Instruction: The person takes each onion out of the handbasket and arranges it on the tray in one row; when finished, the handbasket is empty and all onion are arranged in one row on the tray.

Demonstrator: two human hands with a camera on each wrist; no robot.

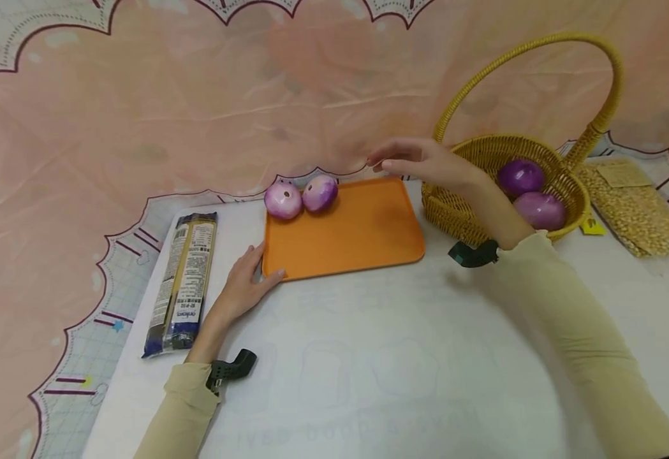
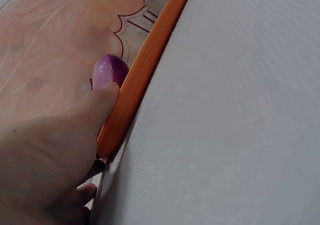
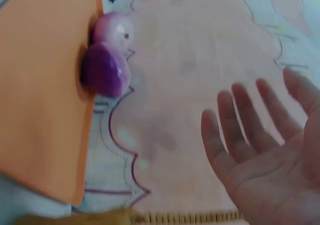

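Note:
My left hand (image 1: 245,285) holds the front left corner of an orange tray (image 1: 357,236), thumb at the front edge and fingers along the left side. In the left wrist view, the thumb (image 2: 102,102) lies against the tray's rim (image 2: 145,70). Two purple onions, one paler (image 1: 283,199) and one darker (image 1: 320,193), sit side by side in the tray's back left corner. Above the tray's back right corner, beside the wicker basket (image 1: 455,220), hovers my right hand (image 1: 420,162). Its fingers are spread and empty in the right wrist view.
Inside the basket lie two more purple onions, one dark (image 1: 520,177) and one lighter (image 1: 541,211); its tall handle (image 1: 564,38) arches upward. A bag of yellow kernels (image 1: 638,207) lies to its right. Left of the tray is a long noodle packet (image 1: 182,284).

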